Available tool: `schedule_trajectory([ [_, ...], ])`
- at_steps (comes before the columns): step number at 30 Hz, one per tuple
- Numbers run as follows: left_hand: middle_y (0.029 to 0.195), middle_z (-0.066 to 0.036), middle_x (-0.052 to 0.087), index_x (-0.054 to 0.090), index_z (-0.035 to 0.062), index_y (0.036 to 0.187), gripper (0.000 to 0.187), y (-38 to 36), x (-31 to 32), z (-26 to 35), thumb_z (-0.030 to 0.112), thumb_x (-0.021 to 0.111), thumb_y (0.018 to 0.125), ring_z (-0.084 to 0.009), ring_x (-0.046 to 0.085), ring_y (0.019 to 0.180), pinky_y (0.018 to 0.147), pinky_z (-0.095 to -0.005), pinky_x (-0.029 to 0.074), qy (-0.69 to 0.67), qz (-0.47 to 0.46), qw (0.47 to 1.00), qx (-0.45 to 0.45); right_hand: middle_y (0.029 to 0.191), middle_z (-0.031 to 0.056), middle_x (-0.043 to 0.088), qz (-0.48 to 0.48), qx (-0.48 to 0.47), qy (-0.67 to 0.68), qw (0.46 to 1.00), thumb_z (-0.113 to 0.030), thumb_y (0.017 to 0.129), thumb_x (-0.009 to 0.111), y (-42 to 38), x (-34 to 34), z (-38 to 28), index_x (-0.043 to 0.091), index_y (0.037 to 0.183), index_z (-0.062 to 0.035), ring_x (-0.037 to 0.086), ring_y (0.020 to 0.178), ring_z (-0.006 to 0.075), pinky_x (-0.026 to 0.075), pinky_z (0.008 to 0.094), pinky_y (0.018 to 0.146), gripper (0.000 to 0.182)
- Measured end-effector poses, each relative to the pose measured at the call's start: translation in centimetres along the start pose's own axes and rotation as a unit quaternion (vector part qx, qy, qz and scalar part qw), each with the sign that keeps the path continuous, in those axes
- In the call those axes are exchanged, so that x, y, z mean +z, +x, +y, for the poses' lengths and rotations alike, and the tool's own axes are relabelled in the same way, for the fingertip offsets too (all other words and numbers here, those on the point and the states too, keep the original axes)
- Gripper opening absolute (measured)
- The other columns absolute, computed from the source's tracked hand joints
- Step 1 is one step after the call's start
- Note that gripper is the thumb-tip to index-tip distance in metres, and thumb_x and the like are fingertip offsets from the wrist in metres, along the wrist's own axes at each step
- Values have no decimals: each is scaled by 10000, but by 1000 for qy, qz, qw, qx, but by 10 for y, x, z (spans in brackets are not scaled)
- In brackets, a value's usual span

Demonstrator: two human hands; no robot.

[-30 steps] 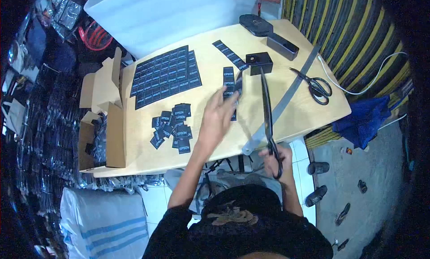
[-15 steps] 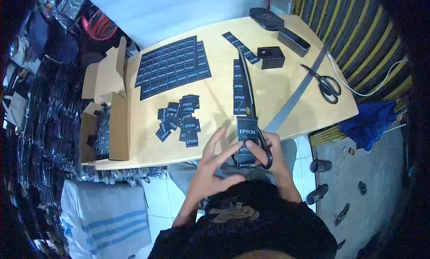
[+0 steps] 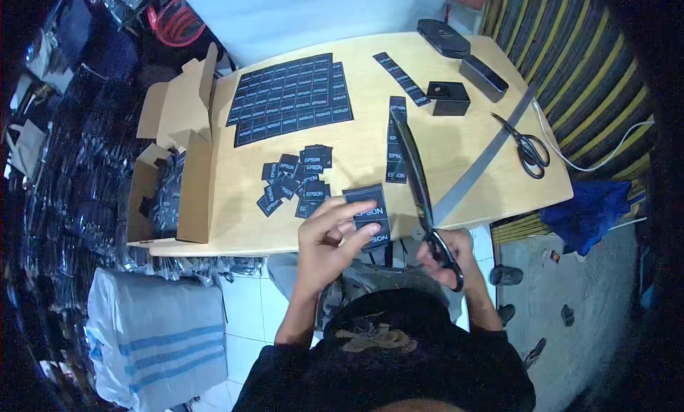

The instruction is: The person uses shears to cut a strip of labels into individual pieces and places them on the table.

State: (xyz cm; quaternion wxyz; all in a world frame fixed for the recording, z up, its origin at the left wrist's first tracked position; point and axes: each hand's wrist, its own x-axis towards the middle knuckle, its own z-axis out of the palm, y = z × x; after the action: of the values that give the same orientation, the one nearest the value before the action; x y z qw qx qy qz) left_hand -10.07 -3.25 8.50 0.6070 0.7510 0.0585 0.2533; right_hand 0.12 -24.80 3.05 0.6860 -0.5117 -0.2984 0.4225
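My left hand [image 3: 322, 244] pinches a short strip of black EPSON labels [image 3: 377, 197] between thumb and fingers at the table's front edge. My right hand [image 3: 456, 249] is wrapped round the handles of a large pair of black scissors [image 3: 413, 159]. Its long blades point away from me, to the right of the held strip and apart from it. Just beyond lies a longer label strip [image 3: 396, 152], its near end close to the blades. To the left is a loose pile of single cut labels [image 3: 287, 184]. Uncut label sheets [image 3: 292, 91] lie behind the pile.
An open cardboard box [image 3: 196, 198] stands at the table's left end. Towards the right are another label strip [image 3: 399, 75], a black box [image 3: 450, 102], a long black object [image 3: 484, 78], a black case [image 3: 442, 38], a grey flat strip [image 3: 481, 162] and smaller scissors [image 3: 531, 152].
My left hand, open before, has taken the short strip, which was at my right hand. My right hand has moved right and down with the scissors, away from the strip. The view has shifted slightly.
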Motion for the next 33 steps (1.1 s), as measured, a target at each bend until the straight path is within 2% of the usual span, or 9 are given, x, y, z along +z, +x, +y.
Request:
schedule_trajectory([
  [3,832,29,481,627,47,1102,428,6,-7,8,-50,717,695,-9,313,585,487,-157,253,6,0,1000,16,794,9,441,-2,-27,-111,993,-654,577,716,-13,-9,-6,482,1023,-27,439,699,108,379,263,626,804],
  [6,871,17,510,626,46,1103,431,11,-19,16,-46,722,692,-7,343,592,503,-149,282,42,-9,999,30,794,11,452,-40,60,-192,979,-604,580,743,-30,-24,-32,503,998,-27,444,696,115,400,264,645,751],
  [8,901,5,535,624,46,1107,442,15,-24,20,-29,735,686,-3,383,602,516,-141,301,3,-25,1000,14,790,64,529,-63,69,-229,969,-511,571,789,-32,-34,-46,525,982,-19,526,699,175,431,287,673,693],
  [10,913,-9,553,623,57,1114,453,17,-32,20,-11,744,683,-2,409,609,517,-144,313,12,-41,999,14,705,33,458,-120,33,-369,921,-552,511,781,-33,-36,-61,548,915,-11,474,671,140,373,277,594,714],
  [11,879,2,547,621,65,1122,465,19,-33,22,-6,747,680,-3,399,602,514,-148,313,8,-65,998,10,679,41,467,-139,48,-412,900,-513,513,799,-33,-38,-69,568,922,-20,487,626,168,387,300,573,680],
  [16,721,65,475,611,92,1148,512,23,-39,22,19,763,665,-5,354,576,496,-158,289,-42,-188,980,-55,708,57,542,-189,49,-399,896,-498,517,800,-15,-36,-92,583,922,-22,537,605,203,419,304,570,662],
  [22,945,-18,635,619,87,1131,487,29,-36,23,27,765,670,10,476,615,487,-155,362,-24,-241,969,-55,626,45,511,-257,18,-366,894,-527,574,758,3,-34,-93,576,881,-34,543,561,195,406,310,520,609],
  [25,994,-67,620,612,13,1096,501,30,-35,22,-4,784,626,-112,620,847,732,-209,511,-37,-252,960,-114,624,37,510,-253,33,-380,889,-559,566,749,2,-33,-90,568,867,-54,544,561,186,401,304,518,615],
  [33,996,-70,624,621,20,1089,490,33,-31,25,7,787,628,-116,618,874,739,-225,511,-72,-256,957,-117,598,24,500,-244,42,-383,890,-580,587,727,2,-32,-88,566,866,-58,531,540,183,395,303,512,613],
])
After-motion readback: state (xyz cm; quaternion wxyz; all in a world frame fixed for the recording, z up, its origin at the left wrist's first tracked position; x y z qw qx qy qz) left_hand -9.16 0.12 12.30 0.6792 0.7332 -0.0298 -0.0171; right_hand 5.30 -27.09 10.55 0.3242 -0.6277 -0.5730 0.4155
